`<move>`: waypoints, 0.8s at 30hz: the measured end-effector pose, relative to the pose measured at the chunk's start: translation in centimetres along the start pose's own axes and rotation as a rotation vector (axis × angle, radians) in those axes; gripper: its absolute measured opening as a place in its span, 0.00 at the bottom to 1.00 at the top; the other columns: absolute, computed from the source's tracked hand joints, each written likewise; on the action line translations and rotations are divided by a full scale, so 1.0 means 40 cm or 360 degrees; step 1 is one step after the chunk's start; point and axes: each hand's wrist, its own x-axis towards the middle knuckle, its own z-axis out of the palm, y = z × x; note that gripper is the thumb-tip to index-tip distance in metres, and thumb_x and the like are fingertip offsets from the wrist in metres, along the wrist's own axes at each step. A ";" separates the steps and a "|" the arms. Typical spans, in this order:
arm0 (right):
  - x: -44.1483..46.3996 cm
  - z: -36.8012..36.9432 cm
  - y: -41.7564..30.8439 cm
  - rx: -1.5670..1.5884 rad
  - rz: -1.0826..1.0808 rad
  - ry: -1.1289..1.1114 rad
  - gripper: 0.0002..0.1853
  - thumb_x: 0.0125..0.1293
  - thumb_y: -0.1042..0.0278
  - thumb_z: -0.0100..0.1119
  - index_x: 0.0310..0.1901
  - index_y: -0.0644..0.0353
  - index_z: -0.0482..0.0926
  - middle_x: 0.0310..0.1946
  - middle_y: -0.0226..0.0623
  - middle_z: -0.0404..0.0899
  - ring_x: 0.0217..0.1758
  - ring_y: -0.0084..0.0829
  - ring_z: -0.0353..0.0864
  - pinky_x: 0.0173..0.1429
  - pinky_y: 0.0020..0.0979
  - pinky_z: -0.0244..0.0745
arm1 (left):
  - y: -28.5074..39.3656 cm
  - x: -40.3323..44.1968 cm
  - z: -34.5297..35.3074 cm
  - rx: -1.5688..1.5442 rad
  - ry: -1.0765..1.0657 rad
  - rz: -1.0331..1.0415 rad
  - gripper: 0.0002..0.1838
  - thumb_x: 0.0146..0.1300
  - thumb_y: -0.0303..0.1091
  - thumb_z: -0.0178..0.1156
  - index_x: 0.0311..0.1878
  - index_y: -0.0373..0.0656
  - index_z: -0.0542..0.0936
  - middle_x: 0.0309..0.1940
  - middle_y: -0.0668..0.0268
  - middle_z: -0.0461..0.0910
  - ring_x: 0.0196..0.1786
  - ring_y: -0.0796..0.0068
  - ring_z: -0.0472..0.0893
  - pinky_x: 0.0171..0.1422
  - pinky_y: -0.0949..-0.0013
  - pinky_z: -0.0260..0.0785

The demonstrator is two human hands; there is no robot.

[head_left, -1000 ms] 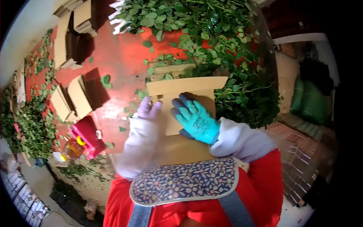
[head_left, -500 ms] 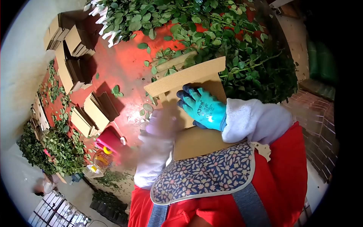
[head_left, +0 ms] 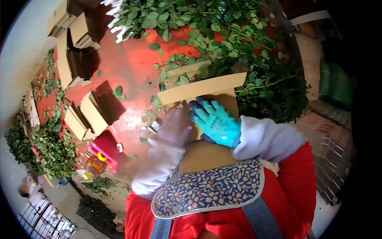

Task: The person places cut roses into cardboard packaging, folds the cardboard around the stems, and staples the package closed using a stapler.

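Observation:
A folded piece of corrugated cardboard lies in front of my body, with a raised flap along its far side. My right hand, in a teal glove with dark blue fingertips, lies flat on the cardboard, fingers spread a little. At the cardboard's left edge is my left hand, in a pale purplish glove. Motion smears its fingers, so whether it grips the edge cannot be made out.
Leafy green stems cover the red table's far and right parts. Folded cardboard pieces stand at left. Near them are a pink plastic container and a bottle with a yellow cap. More greenery lies farther left.
My left hand has moved up along the cardboard's left edge and is less blurred. My right hand stays flat on the cardboard. The whole view has shifted slightly.

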 end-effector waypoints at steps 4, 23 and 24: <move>-0.019 -0.024 0.017 -0.0189 -0.0159 0.0009 0.30 0.58 0.50 0.59 0.58 0.60 0.71 0.67 0.50 0.64 0.68 0.54 0.65 0.63 0.53 0.67 | 0.081 0.056 -0.016 0.0310 -0.0119 0.0262 0.42 0.46 0.30 0.73 0.68 0.41 0.69 0.59 0.50 0.71 0.60 0.49 0.73 0.63 0.58 0.69; 0.020 0.045 0.001 -0.0280 -0.0096 0.0282 0.30 0.53 0.48 0.60 0.56 0.55 0.76 0.62 0.46 0.69 0.65 0.48 0.67 0.63 0.47 0.63 | 0.235 0.127 -0.102 0.0379 -0.0964 -0.0535 0.48 0.50 0.47 0.71 0.73 0.41 0.60 0.71 0.53 0.60 0.63 0.52 0.74 0.63 0.61 0.71; 0.019 0.052 0.000 -0.0289 -0.0110 0.0318 0.30 0.52 0.47 0.60 0.55 0.55 0.76 0.62 0.45 0.70 0.65 0.48 0.67 0.63 0.47 0.63 | 0.220 0.110 -0.100 0.0427 -0.0948 -0.0455 0.47 0.51 0.47 0.70 0.72 0.41 0.61 0.71 0.53 0.60 0.64 0.52 0.73 0.64 0.62 0.71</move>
